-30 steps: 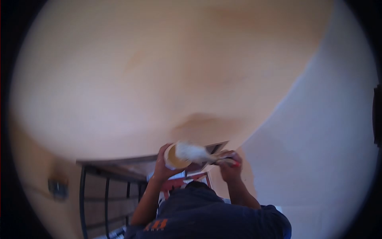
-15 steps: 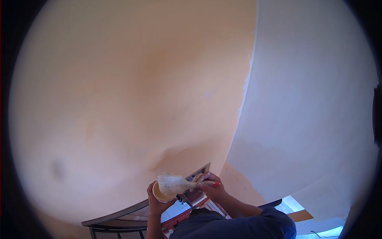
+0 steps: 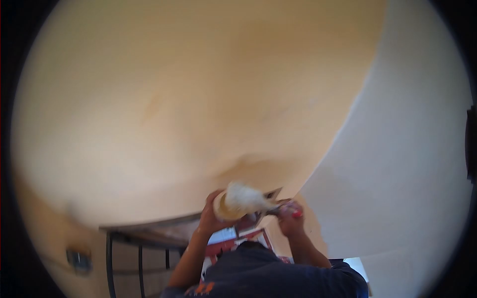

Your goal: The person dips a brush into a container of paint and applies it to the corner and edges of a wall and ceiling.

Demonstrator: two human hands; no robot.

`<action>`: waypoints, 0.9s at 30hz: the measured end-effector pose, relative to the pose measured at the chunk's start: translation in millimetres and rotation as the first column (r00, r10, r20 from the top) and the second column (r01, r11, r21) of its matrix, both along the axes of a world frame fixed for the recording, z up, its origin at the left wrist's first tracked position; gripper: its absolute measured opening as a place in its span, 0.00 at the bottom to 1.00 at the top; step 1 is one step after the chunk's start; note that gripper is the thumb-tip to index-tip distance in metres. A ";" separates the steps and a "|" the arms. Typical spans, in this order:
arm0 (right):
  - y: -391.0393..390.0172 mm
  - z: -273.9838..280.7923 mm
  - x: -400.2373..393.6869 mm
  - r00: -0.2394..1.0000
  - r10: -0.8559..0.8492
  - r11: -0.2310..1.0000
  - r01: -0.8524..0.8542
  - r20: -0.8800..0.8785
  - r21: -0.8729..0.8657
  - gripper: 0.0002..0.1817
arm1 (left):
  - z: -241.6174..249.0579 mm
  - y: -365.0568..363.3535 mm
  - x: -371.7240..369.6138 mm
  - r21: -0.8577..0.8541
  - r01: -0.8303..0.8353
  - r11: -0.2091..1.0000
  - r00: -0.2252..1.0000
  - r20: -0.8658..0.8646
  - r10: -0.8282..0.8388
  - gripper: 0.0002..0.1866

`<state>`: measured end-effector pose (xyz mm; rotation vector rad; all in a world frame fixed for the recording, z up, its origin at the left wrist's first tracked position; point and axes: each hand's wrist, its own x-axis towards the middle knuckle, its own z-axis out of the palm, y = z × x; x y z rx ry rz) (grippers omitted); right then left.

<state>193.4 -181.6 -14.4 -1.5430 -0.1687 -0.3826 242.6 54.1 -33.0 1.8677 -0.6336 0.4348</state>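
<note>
The only writing in view is on the dark navy fabric shirt (image 3: 278,275) at the bottom of the view: an orange printed mark (image 3: 203,287) on its left part, with a smaller row of characters beneath. Both are too blurred to read, and no brand can be made out on the container or the brush.

The left hand (image 3: 209,219) is closed around the side of a round, pale cream container (image 3: 228,217), fingers wrapped on its outer wall, with the open mouth turned toward the camera. The right hand (image 3: 291,219) grips the handle of a thick paintbrush with whitish bristles (image 3: 244,197); a red patch (image 3: 297,213) shows at the hand. The brush lies between the two hands, its bristles pointing toward the left hand and overlapping the container's mouth in this view. Whether they touch the rim or sit just above it, I cannot tell. The hands are apart from each other, both in front of the shirt.

Beyond them rises a broad peach-cream wall (image 3: 198,109), meeting a whitish wall (image 3: 402,164) along a curved-looking line on the right. Low on the left stands a dark metal railing (image 3: 140,265) with upright bars, and further left a small dark box-like fixture (image 3: 79,260), blurred. Red and white shapes (image 3: 224,245) show below the hands, too indistinct to identify.
</note>
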 end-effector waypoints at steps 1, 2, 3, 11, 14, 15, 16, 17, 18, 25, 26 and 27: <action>-2.1 5.3 1.6 0.989 -0.006 0.952 0.051 0.148 -0.302 0.06 | -1.2 3.2 4.0 0.054 0.008 0.999 1.000 0.015 -0.009 0.49; -1.1 -3.1 2.9 0.988 -0.043 0.989 0.063 0.149 -0.134 0.06 | 9.7 6.2 3.3 0.133 -0.026 0.991 0.998 0.067 0.017 0.49; 2.0 -11.7 4.6 0.987 -0.091 0.996 0.086 0.136 0.037 0.06 | 7.5 6.0 1.4 -0.094 0.011 0.995 0.997 -0.073 -0.018 0.44; 9.9 9.6 12.9 0.984 0.172 0.875 -0.170 0.037 0.453 0.09 | -0.1 17.1 -2.4 -0.106 0.005 0.994 0.992 -0.121 -0.017 0.46; 13.2 14.0 13.6 0.983 0.174 0.864 -0.183 0.063 0.469 0.08 | -2.1 17.8 -0.5 -0.118 -0.005 0.993 0.991 -0.131 -0.011 0.47; 11.5 15.8 13.0 0.984 0.166 0.878 -0.179 0.070 0.443 0.08 | -0.8 17.6 -0.4 -0.111 -0.012 0.994 0.994 -0.110 0.000 0.47; 9.9 15.3 11.9 0.985 0.155 0.881 -0.170 0.071 0.441 0.08 | 0.6 16.7 -1.4 -0.104 -0.015 0.994 0.996 -0.090 0.006 0.47; 11.1 11.7 11.8 0.991 0.119 0.895 -0.132 0.056 0.425 0.07 | 1.8 17.6 -2.3 -0.108 0.002 0.994 0.996 -0.089 -0.012 0.47; 11.1 6.4 12.3 0.996 0.075 0.909 -0.086 0.042 0.409 0.07 | 2.0 18.0 -2.6 -0.099 -0.015 0.995 0.995 -0.104 0.005 0.47; 3.5 6.6 11.4 0.989 0.002 0.954 -0.046 0.148 0.297 0.02 | -4.3 3.3 0.6 -0.020 0.004 1.000 0.995 -0.103 -0.006 0.51; 3.8 7.8 10.7 0.993 0.010 0.959 -0.042 0.115 0.279 0.02 | -3.6 2.3 -0.6 -0.076 -0.014 0.997 0.990 -0.143 0.003 0.51; 4.2 9.0 10.1 0.997 0.022 0.964 -0.043 0.080 0.262 0.03 | -3.9 1.2 -1.0 -0.073 0.011 0.997 0.989 -0.149 -0.021 0.51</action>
